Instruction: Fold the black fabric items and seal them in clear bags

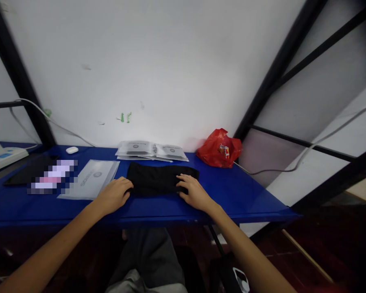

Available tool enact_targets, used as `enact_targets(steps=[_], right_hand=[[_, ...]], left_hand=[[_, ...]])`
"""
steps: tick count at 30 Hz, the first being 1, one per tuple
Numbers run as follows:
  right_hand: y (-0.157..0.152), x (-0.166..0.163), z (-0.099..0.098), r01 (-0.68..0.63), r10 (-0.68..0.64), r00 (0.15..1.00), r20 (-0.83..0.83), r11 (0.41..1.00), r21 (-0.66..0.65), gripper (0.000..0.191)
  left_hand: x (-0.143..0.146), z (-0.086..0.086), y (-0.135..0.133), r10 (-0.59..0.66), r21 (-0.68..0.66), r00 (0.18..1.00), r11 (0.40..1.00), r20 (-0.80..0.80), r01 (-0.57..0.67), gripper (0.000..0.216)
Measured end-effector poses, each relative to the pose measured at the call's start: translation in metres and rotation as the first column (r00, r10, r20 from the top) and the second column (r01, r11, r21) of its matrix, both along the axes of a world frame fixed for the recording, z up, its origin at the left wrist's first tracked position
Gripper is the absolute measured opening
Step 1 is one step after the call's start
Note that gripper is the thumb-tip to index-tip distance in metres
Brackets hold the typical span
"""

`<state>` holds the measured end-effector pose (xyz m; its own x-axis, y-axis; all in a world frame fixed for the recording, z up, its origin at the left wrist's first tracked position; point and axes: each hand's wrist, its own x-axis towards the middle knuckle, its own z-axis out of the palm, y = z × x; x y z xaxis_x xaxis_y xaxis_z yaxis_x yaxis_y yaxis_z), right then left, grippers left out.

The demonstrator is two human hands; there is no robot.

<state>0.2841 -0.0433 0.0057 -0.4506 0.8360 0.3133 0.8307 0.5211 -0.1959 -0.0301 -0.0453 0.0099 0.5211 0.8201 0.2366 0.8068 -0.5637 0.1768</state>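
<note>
A folded black cloth (158,178) lies flat on the blue table (238,195), near its front edge. My left hand (115,193) rests at the cloth's left end, fingers curled against its lower corner. My right hand (192,190) lies palm down on the cloth's right end, fingers spread over the fabric. Both forearms reach in from below.
A clear plastic sleeve (91,178) lies left of the cloth, more packets (151,150) behind it. A red plastic bag (219,148) sits at the back right, a white earbud case (72,149) and a dark flat tablet (24,173) at the left. A cable runs along the wall.
</note>
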Motion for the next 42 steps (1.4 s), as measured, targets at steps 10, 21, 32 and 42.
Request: enact_targets(steps=[10,21,32,42], right_hand=[[-0.02,0.0,0.028,-0.076,0.057,0.993,-0.102,0.978,-0.192,0.014],[0.031,-0.029,0.029,0.338,-0.293,0.934,-0.206,0.909,0.243,0.028],[0.029,-0.022,-0.026,0.088,-0.089,0.996,-0.017,0.994,-0.065,0.057],[0.053,0.035,-0.024,0.303,-0.302,0.953,-0.019,0.953,0.002,0.051]], left_hand=[[-0.008,0.039,-0.015,0.052,-0.289,0.997,0.957,0.057,-0.033,0.025],[0.021,0.033,0.04,0.299,0.105,0.945,0.944,0.136,-0.313,0.041],[0.03,-0.02,0.038,0.202,-0.159,0.976,0.964,-0.086,-0.214,0.061],[0.02,0.008,0.021,0.179,-0.178,0.973,0.963,-0.148,-0.204,0.043]])
